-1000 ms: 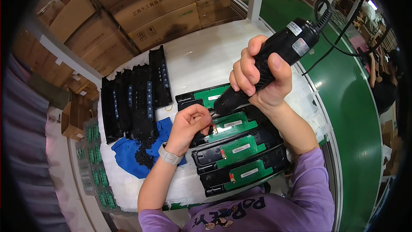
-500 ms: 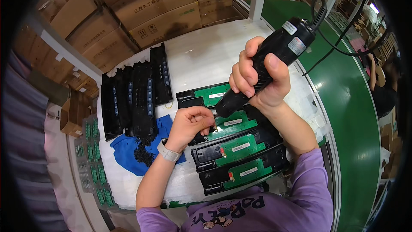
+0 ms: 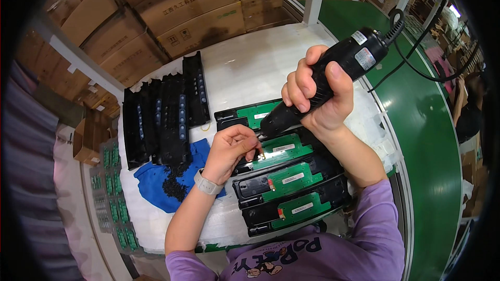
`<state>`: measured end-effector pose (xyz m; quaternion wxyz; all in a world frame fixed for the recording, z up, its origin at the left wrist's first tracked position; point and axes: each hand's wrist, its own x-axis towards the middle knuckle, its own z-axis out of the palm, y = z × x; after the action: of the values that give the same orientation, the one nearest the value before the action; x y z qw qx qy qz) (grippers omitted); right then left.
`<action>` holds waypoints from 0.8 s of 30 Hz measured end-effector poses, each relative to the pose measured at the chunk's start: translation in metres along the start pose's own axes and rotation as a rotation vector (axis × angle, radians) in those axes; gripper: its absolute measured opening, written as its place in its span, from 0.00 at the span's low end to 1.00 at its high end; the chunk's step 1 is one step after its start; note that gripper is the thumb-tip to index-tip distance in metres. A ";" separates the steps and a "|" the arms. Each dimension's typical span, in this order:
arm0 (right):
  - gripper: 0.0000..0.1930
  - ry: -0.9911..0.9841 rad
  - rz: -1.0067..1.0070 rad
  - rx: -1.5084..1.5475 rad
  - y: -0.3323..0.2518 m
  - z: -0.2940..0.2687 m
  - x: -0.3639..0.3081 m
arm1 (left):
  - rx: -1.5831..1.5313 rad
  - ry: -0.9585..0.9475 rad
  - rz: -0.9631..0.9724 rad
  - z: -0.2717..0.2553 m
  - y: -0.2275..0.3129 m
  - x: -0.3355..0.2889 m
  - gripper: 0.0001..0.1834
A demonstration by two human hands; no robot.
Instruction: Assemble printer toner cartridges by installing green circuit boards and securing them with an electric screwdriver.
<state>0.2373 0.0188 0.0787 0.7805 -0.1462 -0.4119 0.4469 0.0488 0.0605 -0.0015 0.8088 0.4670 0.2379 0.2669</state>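
My right hand (image 3: 317, 93) grips a black electric screwdriver (image 3: 333, 75) with a coiled cable, tilted so its tip points down at the second black housing (image 3: 291, 148) with a green circuit board. My left hand (image 3: 232, 148) pinches a small part, probably a screw, right beside the tip, resting on that housing's left end. Several such housings with green boards lie side by side on the white table (image 3: 250, 67); the farthest one (image 3: 250, 114) lies just beyond the tip, two more (image 3: 291, 179) lie nearer to me.
A row of empty black housings (image 3: 161, 119) lies to the left. A blue cloth (image 3: 161, 182) heaped with small black screws sits by my left wrist. Green boards (image 3: 112, 203) are stacked at the left table edge. Cardboard boxes (image 3: 182, 5) stand behind; a green conveyor (image 3: 422, 140) runs right.
Both hands stay at the same housing; the screwdriver and my left fingers have shifted only slightly.
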 end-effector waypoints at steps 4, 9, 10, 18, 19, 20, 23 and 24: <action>0.16 -0.038 -0.052 0.020 0.003 -0.002 0.000 | -0.147 0.017 -0.063 -0.001 -0.004 -0.001 0.04; 0.16 -0.057 -0.039 0.057 0.004 -0.005 0.001 | -0.191 0.007 -0.072 0.002 -0.006 -0.001 0.04; 0.16 -0.032 -0.007 0.091 0.003 -0.006 0.002 | -0.107 0.014 -0.057 0.004 -0.004 -0.001 0.05; 0.11 -0.050 0.049 -0.375 -0.011 -0.050 0.037 | -0.049 0.214 0.219 -0.007 0.003 0.009 0.11; 0.11 -0.048 0.047 -0.379 -0.009 -0.056 0.038 | -0.062 0.204 0.235 -0.014 0.003 0.009 0.08; 0.10 -0.017 0.041 -0.400 -0.007 -0.060 0.039 | -0.056 0.216 0.245 -0.018 0.003 0.010 0.07; 0.09 0.037 0.037 -0.394 -0.002 -0.068 0.040 | -0.032 0.250 0.261 -0.018 0.003 0.013 0.07; 0.10 0.029 0.040 -0.421 -0.001 -0.070 0.041 | -0.014 0.274 0.269 -0.018 0.003 0.014 0.07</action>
<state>0.3027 0.0615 0.0566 0.7296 -0.3204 -0.4821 0.3642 0.0476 0.0819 -0.0091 0.7290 0.4482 0.2795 0.4353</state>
